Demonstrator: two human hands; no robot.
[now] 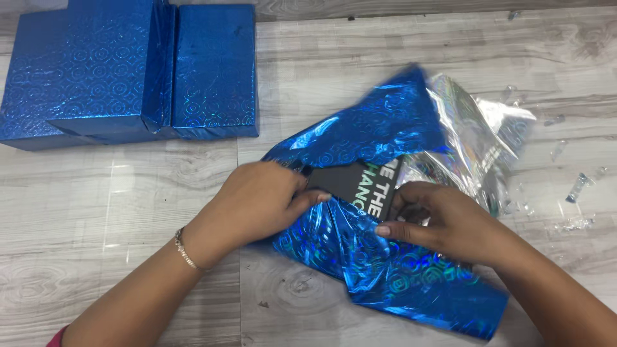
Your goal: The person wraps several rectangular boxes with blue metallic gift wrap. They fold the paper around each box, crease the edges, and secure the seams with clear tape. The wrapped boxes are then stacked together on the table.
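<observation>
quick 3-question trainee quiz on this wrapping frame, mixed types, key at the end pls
1. True or false: the dark box is fully covered by the blue foil sheet.
2. Which wrist wears the bracelet? A) left B) right
3. Where do the wrapped blue boxes sit in the view?

Key:
1. False, its middle shows.
2. A; the left hand and right hand both press foil.
3. Top left, on the floor.

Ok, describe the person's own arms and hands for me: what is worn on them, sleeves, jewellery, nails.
Both forearms are bare. The left hand has a thin metallic chain bracelet at the wrist, and a sliver of dark red sleeve shows at the frame's bottom edge. The right hand shows no jewellery or sleeve. The fingers have short, pale nails.
</observation>
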